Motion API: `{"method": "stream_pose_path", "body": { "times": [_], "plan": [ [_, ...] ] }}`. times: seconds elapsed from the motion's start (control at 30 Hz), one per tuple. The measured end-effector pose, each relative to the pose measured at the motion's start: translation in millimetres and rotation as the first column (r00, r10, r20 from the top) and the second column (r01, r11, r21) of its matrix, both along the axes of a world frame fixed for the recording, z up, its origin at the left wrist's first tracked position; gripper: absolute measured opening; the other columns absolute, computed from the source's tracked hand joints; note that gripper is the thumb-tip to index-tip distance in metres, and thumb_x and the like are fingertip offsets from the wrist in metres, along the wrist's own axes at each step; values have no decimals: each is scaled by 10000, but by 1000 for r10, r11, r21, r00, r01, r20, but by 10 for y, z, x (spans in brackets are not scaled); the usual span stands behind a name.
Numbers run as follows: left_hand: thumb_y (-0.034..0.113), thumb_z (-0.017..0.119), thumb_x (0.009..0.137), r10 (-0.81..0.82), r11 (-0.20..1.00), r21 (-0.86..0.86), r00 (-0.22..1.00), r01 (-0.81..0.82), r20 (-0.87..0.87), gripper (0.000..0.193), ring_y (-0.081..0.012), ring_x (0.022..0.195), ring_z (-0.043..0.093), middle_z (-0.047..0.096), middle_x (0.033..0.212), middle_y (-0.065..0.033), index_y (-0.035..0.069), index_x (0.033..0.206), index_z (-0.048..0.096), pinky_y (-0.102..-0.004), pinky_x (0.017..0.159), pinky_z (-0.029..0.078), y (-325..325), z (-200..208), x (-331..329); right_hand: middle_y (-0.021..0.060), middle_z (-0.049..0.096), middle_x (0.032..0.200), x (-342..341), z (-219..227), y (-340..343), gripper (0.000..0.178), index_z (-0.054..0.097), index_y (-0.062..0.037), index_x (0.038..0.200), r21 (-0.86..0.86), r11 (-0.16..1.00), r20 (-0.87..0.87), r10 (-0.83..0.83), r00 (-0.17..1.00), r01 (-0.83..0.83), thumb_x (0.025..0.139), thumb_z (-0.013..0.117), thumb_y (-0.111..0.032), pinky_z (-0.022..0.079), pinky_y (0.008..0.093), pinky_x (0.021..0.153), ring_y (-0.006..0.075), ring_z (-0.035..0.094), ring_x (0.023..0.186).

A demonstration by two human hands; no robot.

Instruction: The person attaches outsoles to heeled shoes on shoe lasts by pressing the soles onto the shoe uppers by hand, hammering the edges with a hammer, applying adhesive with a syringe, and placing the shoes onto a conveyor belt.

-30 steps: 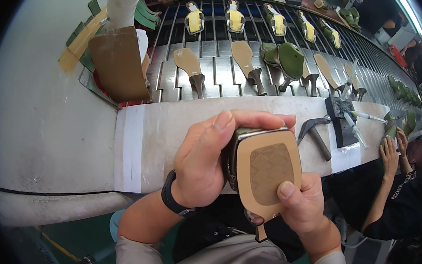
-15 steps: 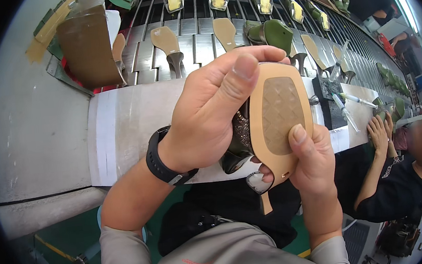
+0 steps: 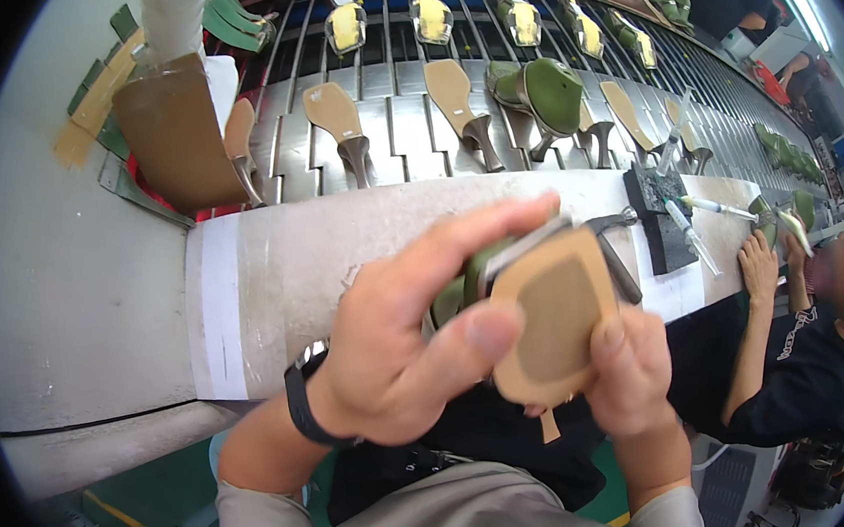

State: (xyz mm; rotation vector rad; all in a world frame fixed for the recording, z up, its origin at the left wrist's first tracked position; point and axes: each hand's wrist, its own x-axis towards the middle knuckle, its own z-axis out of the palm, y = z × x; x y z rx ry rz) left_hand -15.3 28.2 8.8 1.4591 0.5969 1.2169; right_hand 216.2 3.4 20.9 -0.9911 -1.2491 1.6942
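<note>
I hold a high-heeled shoe between both hands, its tan sole (image 3: 555, 327) turned up toward me, slightly blurred. A darker brown panel sits in the middle of the sole. My left hand (image 3: 404, 345) is wrapped over the shoe's left and far side, thumb on the sole's edge and fingers stretched behind it. Part of a green upper (image 3: 450, 301) shows between thumb and fingers. At the sole's near right edge my right hand (image 3: 632, 371) grips the shoe, thumb on top and the other fingers hidden underneath. A narrow tan piece hangs below the sole.
Just beyond my right hand lies a hammer (image 3: 623, 271) on the pale bench (image 3: 280, 246). A black block (image 3: 663, 242) holds several syringes. Behind runs a slatted conveyor (image 3: 392, 146) with heeled soles and a green shoe (image 3: 555, 96). A co-worker (image 3: 802, 361) sits at the right.
The shoe and both hands have come down, nearer to me. The shoe has tilted, and its green upper now shows. The hammer beyond it has come into view.
</note>
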Motion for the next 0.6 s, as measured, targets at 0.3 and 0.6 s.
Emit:
{"method": "stream_pose_path", "body": {
  "times": [0.3, 0.6],
  "plan": [
    [253, 532, 1101, 189, 980, 55, 981, -191, 46, 371, -378, 1219, 706, 683, 1295, -349, -46, 1307, 606, -530, 1155, 462, -605, 6, -232, 99, 561, 633, -284, -162, -395, 269, 691, 16, 905, 554, 802, 286, 71, 956, -225, 1030, 705, -222, 444, 371, 470, 282, 558, 496],
    [197, 759, 991, 400, 915, 1, 909, -403, -116, 271, -354, 976, 780, 746, 1017, -283, 22, 1036, 556, -539, 1065, 557, -771, 272, -347, 104, 603, 656, -550, -165, -456, 199, 711, -21, 955, 566, 758, 363, 125, 923, -325, 964, 777, -209, 493, 389, 484, 292, 614, 526]
  ]
}}
